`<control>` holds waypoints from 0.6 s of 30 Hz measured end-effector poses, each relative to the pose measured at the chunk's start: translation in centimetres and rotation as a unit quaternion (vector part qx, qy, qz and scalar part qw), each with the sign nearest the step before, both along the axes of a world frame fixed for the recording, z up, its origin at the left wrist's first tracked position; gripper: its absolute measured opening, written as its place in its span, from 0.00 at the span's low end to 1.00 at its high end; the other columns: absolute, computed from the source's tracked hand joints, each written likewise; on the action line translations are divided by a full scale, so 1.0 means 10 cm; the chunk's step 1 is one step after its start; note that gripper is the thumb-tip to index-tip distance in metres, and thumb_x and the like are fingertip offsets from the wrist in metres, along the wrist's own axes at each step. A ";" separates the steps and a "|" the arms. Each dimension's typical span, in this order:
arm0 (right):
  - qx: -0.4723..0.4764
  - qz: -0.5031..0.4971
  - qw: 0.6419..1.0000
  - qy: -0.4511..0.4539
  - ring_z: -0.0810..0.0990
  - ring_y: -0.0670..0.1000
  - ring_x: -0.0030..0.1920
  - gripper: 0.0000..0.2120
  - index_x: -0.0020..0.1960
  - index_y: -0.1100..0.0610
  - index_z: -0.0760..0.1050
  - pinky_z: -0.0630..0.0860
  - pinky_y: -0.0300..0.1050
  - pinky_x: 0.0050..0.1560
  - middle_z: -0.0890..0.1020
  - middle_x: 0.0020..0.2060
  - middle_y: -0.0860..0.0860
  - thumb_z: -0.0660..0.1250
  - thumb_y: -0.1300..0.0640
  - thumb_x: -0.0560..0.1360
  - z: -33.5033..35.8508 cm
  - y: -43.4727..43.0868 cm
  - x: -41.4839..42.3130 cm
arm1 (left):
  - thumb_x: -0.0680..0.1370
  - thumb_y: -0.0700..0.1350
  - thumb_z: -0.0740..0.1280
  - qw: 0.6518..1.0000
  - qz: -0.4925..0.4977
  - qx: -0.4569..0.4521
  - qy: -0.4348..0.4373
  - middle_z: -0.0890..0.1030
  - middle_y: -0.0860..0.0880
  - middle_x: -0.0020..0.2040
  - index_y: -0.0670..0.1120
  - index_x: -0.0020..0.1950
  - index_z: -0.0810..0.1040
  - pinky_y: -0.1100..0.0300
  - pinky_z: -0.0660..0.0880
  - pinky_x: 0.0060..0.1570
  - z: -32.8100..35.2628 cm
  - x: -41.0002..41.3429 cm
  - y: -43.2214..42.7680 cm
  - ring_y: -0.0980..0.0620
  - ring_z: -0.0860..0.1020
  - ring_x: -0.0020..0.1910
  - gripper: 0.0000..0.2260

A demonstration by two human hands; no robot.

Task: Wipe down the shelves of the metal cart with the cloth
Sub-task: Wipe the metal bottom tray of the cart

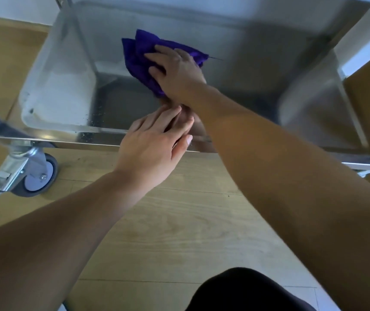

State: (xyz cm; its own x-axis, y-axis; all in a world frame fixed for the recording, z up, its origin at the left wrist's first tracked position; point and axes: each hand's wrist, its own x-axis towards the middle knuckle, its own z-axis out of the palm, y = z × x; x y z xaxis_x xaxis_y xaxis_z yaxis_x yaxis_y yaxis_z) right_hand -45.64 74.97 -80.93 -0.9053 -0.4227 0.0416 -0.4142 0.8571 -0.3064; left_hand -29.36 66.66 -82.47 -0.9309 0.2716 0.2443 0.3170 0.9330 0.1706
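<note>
Nearest is a dark-clad knee (pixel 246 292) above the pale wood floor (pixel 179 232). Beyond it lies the metal cart's bottom shelf (pixel 258 52), a shallow steel tray.

The 2 hands are apart:
- **Left hand** (pixel 154 142): it rests on the front rim (pixel 67 136) with fingers straight and together, holding nothing.
- **Right hand** (pixel 179 72): it reaches further in, fingers spread flat, pressing the purple cloth (pixel 139 57) to the shelf without curling round it.

The cloth sits under that palm and spills out past the fingertips.

**Risks, as I judge them:**
- With flat fingers and no grip, the bunched cloth could slide out from under the hand on a fast stroke.
- The crumpled wad touches little steel, so streaks may be missed.
- Only 1 caster (pixel 38 176) shows, well left of the left hand, and I cannot tell if it is locked. A hard push could roll the cart, with only the left hand's brace against that.
- Specks (pixel 94 114) left of the left hand's fingertips could be swept onto the floor.

**Orientation:** the cloth is too crumpled to point anywhere clearly. Its longest visible run goes from under the right wrist away past the fingertips, and a thin corner pokes out on the little-finger side.
</note>
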 end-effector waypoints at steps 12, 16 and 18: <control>-0.010 -0.267 0.963 0.008 0.56 0.58 0.75 0.19 0.72 0.41 0.64 0.51 0.60 0.75 0.60 0.76 0.44 0.52 0.48 0.81 0.02 0.74 -0.47 | 0.82 0.56 0.53 0.997 0.068 0.009 -0.034 0.66 0.49 0.74 0.48 0.72 0.68 0.49 0.63 0.69 0.12 -0.09 -0.32 0.49 0.66 0.72 0.22; 0.018 -0.212 0.977 0.021 0.58 0.59 0.74 0.20 0.72 0.40 0.65 0.53 0.58 0.74 0.61 0.76 0.45 0.53 0.45 0.80 0.03 0.20 -0.43 | 0.81 0.54 0.52 0.994 0.107 -0.001 0.004 0.69 0.49 0.72 0.47 0.70 0.70 0.49 0.63 0.67 0.04 -0.11 -0.55 0.48 0.68 0.70 0.21; 0.022 -0.095 0.994 0.042 0.60 0.57 0.73 0.20 0.72 0.41 0.65 0.55 0.57 0.74 0.63 0.75 0.44 0.52 0.45 0.81 -0.01 -0.09 -0.35 | 0.81 0.53 0.53 0.994 0.110 -0.006 0.017 0.71 0.49 0.71 0.47 0.69 0.71 0.50 0.63 0.66 0.01 -0.09 -0.51 0.48 0.68 0.70 0.20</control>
